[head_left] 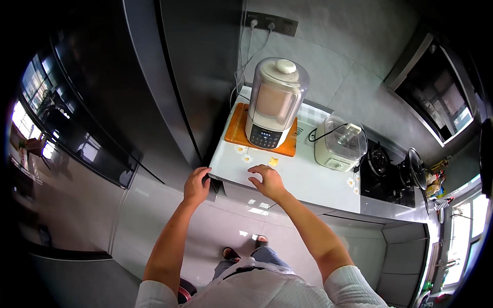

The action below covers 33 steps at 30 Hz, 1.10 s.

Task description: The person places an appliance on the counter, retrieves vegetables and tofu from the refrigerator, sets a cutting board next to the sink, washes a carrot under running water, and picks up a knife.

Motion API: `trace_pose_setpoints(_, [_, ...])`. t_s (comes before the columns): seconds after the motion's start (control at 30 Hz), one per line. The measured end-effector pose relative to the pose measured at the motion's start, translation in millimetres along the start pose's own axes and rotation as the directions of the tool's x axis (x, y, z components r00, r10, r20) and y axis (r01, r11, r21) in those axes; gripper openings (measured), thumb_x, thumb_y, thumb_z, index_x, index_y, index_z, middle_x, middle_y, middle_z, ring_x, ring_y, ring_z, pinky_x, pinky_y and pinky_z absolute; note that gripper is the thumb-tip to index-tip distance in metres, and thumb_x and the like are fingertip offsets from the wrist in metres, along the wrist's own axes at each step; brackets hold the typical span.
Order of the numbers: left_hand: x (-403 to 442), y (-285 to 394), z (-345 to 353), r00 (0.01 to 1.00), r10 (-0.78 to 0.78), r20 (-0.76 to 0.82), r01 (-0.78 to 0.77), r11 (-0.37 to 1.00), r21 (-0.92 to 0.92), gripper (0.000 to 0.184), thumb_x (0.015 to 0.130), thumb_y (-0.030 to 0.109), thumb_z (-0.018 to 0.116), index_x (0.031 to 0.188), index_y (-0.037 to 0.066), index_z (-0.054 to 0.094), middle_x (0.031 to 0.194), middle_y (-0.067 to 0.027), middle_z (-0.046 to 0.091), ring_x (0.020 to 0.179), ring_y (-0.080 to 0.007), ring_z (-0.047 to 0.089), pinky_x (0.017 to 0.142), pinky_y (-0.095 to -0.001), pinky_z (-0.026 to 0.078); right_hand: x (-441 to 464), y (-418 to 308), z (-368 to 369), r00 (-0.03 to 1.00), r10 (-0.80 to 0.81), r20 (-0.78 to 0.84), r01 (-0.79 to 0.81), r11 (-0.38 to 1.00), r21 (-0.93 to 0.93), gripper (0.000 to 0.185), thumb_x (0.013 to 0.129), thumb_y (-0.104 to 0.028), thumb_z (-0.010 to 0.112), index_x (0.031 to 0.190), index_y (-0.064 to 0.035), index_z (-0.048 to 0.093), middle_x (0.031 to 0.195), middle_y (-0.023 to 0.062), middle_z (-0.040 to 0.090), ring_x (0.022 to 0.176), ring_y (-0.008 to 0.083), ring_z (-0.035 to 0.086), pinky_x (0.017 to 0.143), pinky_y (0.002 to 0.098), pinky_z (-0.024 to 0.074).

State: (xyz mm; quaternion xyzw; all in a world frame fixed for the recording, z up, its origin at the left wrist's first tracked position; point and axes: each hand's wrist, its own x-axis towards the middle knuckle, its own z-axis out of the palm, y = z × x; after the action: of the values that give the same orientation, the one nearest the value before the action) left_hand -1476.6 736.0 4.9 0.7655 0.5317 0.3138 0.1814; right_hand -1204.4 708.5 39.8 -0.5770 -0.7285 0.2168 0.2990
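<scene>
My left hand point(196, 185) is at the near left corner of the counter. Its fingertips rest at the edge of a pale counter mat point(303, 182), with the thumb apart below them. My right hand point(268, 180) hovers over or lightly touches the mat's front part, its fingers curved and thumb spread, with nothing between them. A yellow star-shaped print point(273, 161) lies just beyond it. Farther back stands a blender point(273, 105) with a clear cover, a white knob on top and a dark button panel. Beneath the blender is a brown wooden board point(236, 128).
A cream appliance point(334, 154) with a clear lid and black cord stands right of the blender. Beyond are a gas stove point(379, 160) and a pan point(416, 168). A tall dark cabinet point(205, 66) rises at left. Plugged cords hang from a wall socket strip point(272, 24).
</scene>
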Motion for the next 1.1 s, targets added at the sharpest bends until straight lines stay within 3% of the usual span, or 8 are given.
trace_pose_setpoints(0.33, [9.7, -43.0, -31.7, 0.998, -0.052, -0.023, 0.051, 0.998, -0.034, 0.025, 0.081, 0.004, 0.061, 0.105, 0.009, 0.066, 0.107, -0.0115, 0.065, 0.098, -0.0321, 0.061, 0.085, -0.0375, 0.049, 45.5, -12.5, 32.5, 0.994, -0.090, 0.058, 0.093, 0.994, -0.058, 0.024, 0.080, -0.019, 0.069, 0.103, -0.0112, 0.068, 0.104, 0.0085, 0.067, 0.097, 0.0294, 0.062, 0.084, 0.0394, 0.0495])
trace_pose_setpoints(0.53, [6.9, -82.5, -55.6, 0.989, -0.125, -0.079, 0.125, 0.992, -0.016, 0.021, 0.082, 0.005, 0.061, 0.101, 0.008, 0.066, 0.103, -0.0114, 0.066, 0.096, -0.0322, 0.061, 0.084, -0.0372, 0.050, 68.1, -35.6, 56.5, 0.986, -0.140, 0.096, 0.149, 0.984, -0.096, 0.025, 0.082, -0.020, 0.067, 0.106, -0.0104, 0.067, 0.107, 0.0083, 0.066, 0.093, 0.0299, 0.063, 0.082, 0.0377, 0.0511])
trace_pose_setpoints(0.8, [4.0, -172.6, -133.2, 0.981, -0.109, -0.163, 0.109, 0.994, -0.005, 0.026, 0.084, 0.003, 0.058, 0.109, 0.008, 0.063, 0.110, -0.0116, 0.064, 0.102, -0.0324, 0.060, 0.087, -0.0373, 0.049, 110.7, -132.9, 129.3, 0.919, -0.362, 0.156, 0.382, 0.916, -0.123, 0.020, 0.083, -0.014, 0.064, 0.102, -0.0085, 0.065, 0.096, 0.0070, 0.066, 0.087, 0.0273, 0.064, 0.076, 0.0353, 0.0533])
trace_pose_setpoints(0.93, [5.6, -231.2, -192.1, 0.980, -0.151, -0.129, 0.149, 0.989, -0.022, 0.035, 0.083, 0.002, 0.058, 0.118, 0.006, 0.059, 0.117, -0.0153, 0.061, 0.108, -0.0346, 0.057, 0.092, -0.0381, 0.046, 132.8, -185.7, 195.0, 0.900, -0.426, 0.091, 0.436, 0.872, -0.224, 0.036, 0.080, -0.011, 0.066, 0.115, -0.0056, 0.057, 0.111, 0.0101, 0.062, 0.093, 0.0268, 0.064, 0.074, 0.0346, 0.0542])
trace_pose_setpoints(0.97, [1.7, -248.3, -206.0, 0.976, -0.171, -0.132, 0.169, 0.985, -0.027, 0.038, 0.082, 0.001, 0.058, 0.120, 0.005, 0.058, 0.118, -0.0168, 0.060, 0.109, -0.0356, 0.056, 0.093, -0.0384, 0.045, 138.9, -198.2, 211.5, 0.916, -0.374, 0.146, 0.400, 0.880, -0.254, 0.048, 0.079, -0.010, 0.067, 0.124, -0.0055, 0.052, 0.124, 0.0119, 0.056, 0.106, 0.0275, 0.060, 0.081, 0.0358, 0.0525])
trace_pose_setpoints(1.1, [5.5, -309.7, -262.2, 0.972, -0.192, -0.139, 0.199, 0.979, 0.043, 0.042, 0.084, 0.003, 0.058, 0.125, 0.008, 0.053, 0.124, -0.0152, 0.056, 0.115, -0.0350, 0.052, 0.098, -0.0389, 0.043, 168.9, -252.9, 262.6, 0.903, -0.406, 0.139, 0.428, 0.833, -0.350, 0.053, 0.078, -0.012, 0.068, 0.127, -0.0060, 0.051, 0.131, 0.0126, 0.051, 0.123, 0.0276, 0.048, 0.096, 0.0387, 0.0434])
